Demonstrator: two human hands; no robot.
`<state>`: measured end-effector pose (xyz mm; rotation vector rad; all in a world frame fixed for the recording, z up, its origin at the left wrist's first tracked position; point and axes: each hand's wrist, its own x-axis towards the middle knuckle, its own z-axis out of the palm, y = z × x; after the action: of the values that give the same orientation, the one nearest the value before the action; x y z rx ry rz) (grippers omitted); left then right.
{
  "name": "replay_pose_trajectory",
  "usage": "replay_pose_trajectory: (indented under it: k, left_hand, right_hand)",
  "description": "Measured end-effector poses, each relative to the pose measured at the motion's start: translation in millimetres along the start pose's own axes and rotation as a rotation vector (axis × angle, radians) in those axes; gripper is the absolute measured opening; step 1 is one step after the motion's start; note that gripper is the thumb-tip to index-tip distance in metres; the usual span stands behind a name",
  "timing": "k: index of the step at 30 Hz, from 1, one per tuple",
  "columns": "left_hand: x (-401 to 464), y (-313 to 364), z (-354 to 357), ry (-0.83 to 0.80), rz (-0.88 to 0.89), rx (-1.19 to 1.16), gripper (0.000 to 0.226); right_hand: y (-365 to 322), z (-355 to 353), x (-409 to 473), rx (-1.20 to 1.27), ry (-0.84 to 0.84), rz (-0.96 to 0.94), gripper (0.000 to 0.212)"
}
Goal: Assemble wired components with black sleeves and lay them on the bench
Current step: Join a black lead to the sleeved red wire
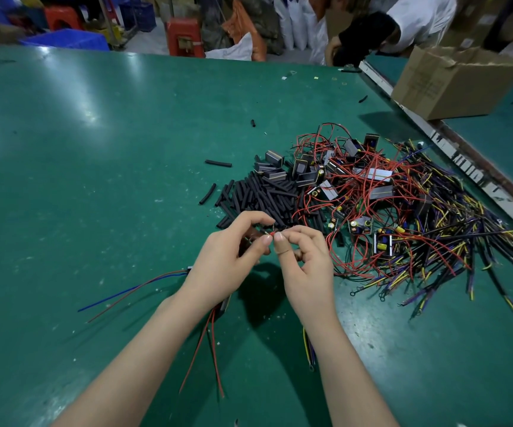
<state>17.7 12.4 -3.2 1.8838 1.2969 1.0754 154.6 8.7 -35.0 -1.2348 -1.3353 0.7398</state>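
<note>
The green bench top (79,124) was scuffed and shiny, with overhead light glaring off it on the left. Past its far edge sat a red plastic stool (184,37), blue crates (67,40), and white sacks (298,26) piled up. A cardboard box (455,83) sat on the neighbouring bench to the right, beyond a worn divider rail (452,149).

Between the pinching fingertips of the two hands (272,241), the small red wire end (272,233) is too tiny to make out. The left hand (227,257) hides where the blue and red wires (131,291) join. Beyond the cardboard box (455,81), a person in white (415,16) is cut off by the top edge.
</note>
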Motion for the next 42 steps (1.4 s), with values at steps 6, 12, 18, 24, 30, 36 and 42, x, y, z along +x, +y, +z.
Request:
replay_pose_trajectory:
  k: [6, 12, 18, 24, 30, 36, 42]
  left_hand:
    - [-0.6, -0.2, -1.6, -0.006, 0.057, 0.068, 0.024]
    - [0.2, -1.2, -2.5, -0.044, -0.021, 0.003, 0.018]
    - [1.5, 0.9, -2.2, -0.078, -0.136, -0.265, 0.018]
    - [3.7, 2.9, 0.2, -0.065, -0.204, -0.338, 0.013]
    - [2.5, 7.6, 1.2, -0.009, -0.301, -0.497, 0.014]
    - [1.2, 4.3, 0.2, 0.012, -0.405, -0.511, 0.015]
    - [1.9, -3.5, -7.5, -0.024, -0.449, -0.377, 0.019]
  right_hand:
    - [1.2, 1.1, -1.2, -0.06, 0.003, -0.066, 0.009]
    - [2.8, -0.7, -0.2, -0.059, 0.004, -0.115, 0.007]
    - [2.0, -3.0, 0.8, 0.037, -0.022, -0.094, 0.024]
    - [1.0, -6.1, 2.3, 0.007, -0.004, -0.176, 0.021]
    - [-4.8, -5.3, 0.0, 0.113, -0.103, -0.072, 0.014]
    - [1.5, -12.4, 7.7, -0.2, -0.135, -0.263, 0.01]
    - [1.1, -11.6, 14.4, -0.413, -0.184, -0.435, 0.016]
